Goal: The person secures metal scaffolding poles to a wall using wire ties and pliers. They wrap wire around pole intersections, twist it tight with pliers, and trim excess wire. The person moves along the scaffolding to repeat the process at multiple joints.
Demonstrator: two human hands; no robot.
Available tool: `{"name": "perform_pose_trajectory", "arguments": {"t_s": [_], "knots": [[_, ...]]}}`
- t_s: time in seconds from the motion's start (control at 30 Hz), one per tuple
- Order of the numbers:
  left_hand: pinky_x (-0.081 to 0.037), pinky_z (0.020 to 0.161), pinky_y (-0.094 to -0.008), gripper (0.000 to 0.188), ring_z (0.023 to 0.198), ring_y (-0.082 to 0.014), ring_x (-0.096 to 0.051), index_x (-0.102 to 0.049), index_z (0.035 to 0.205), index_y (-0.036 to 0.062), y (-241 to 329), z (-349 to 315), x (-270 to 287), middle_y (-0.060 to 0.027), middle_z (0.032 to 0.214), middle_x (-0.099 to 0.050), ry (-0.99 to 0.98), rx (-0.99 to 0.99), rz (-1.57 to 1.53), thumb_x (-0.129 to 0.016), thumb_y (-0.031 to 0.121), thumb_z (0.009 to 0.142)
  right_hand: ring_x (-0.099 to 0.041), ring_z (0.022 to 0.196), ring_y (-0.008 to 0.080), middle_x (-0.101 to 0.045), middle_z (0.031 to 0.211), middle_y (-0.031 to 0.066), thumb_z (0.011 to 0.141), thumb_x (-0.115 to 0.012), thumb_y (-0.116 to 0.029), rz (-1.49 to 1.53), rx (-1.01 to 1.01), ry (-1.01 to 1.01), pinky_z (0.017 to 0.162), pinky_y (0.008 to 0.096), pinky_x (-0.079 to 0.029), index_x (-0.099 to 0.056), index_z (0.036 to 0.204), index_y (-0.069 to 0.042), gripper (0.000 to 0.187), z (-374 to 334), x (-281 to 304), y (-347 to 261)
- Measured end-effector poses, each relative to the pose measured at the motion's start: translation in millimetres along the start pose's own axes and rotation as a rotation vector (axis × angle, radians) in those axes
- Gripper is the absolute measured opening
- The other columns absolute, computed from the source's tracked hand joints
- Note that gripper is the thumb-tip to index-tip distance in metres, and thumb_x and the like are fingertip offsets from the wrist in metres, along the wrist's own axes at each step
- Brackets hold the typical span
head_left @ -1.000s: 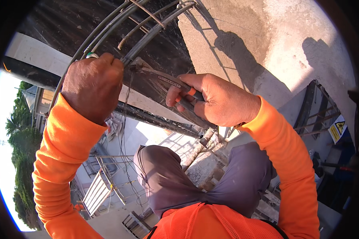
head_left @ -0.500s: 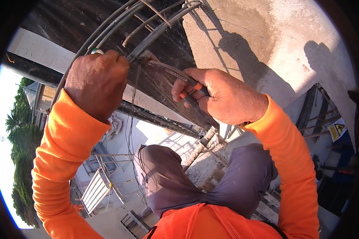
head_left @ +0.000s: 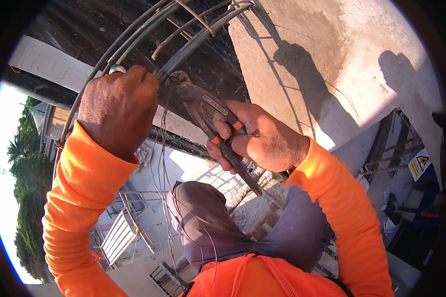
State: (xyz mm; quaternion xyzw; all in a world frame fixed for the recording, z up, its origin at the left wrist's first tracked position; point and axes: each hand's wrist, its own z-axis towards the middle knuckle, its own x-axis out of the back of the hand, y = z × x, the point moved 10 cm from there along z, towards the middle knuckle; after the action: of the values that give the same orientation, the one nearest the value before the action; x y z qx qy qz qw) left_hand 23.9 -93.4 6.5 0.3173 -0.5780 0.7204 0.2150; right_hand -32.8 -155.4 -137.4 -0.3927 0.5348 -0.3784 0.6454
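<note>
Concrete (head_left: 322, 44) stands near a printed sign (head_left: 420, 164); the right hand (head_left: 266, 137) grips lettered pliers (head_left: 216, 106).

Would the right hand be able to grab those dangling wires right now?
Probably not straight away: the right hand is holding the pliers, so it would likely need freeing first. The thin wires do hang nearby, to its left.

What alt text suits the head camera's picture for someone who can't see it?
A person's right hand holds pliers close to curved steel bars, beside their closed left hand. Thin wires hang below, near the person's purplish trousers.
</note>
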Motion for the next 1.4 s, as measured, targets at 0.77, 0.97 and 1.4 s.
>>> {"name": "perform_pose_trajectory", "arguments": {"t_s": [0.77, 0.97, 1.4], "knots": [[-0.06, 0.098, -0.0519, 0.076, 0.107, -0.0411, -0.073, -0.057, 0.137, -0.0085, 78, -23, -89, -0.0282, 0.112, -0.073, 0.105, 0.582, -2.87, -0.056, 0.058, 0.1, -0.072, 0.077, 0.0295, -0.062, 0.096, 0.0179, 0.088, -0.045, 0.004, 0.34, 0.079, 0.016, 0.067, 0.0431, -0.064, -0.041, 0.112, -0.008, 0.027, 11, -26, 32], [-0.066, 0.071, -0.0418, 0.026, 0.092, -0.0344, -0.077, -0.064, 0.112, -0.0034, 70, -11, -98, -0.0125, 0.079, -0.066, 0.321, 0.74, -2.449, -0.054, 0.015, 0.097, -0.073, 0.078, 0.0238, -0.063, 0.109, 0.0154, 0.104, -0.054, -0.023, 0.104, 0.031, 0.122, 0.073, 0.0367, -0.064, -0.044, 0.136, -0.003, 0.039, -20, -5, 25], [-0.061, 0.078, -0.0367, 0.033, 0.085, -0.0223, -0.071, -0.067, 0.111, -0.0039, 75, -11, -94, -0.0141, 0.093, -0.071, 0.55, 0.721, -2.182, -0.072, 0.026, 0.097, -0.067, 0.071, 0.0386, -0.067, 0.091, 0.0231, 0.094, -0.068, -0.01, -1.089, 0.315, 0.616, 0.07, 0.0464, -0.056, -0.057, 0.131, -0.001, 0.04, -59, 12, 11]]}}
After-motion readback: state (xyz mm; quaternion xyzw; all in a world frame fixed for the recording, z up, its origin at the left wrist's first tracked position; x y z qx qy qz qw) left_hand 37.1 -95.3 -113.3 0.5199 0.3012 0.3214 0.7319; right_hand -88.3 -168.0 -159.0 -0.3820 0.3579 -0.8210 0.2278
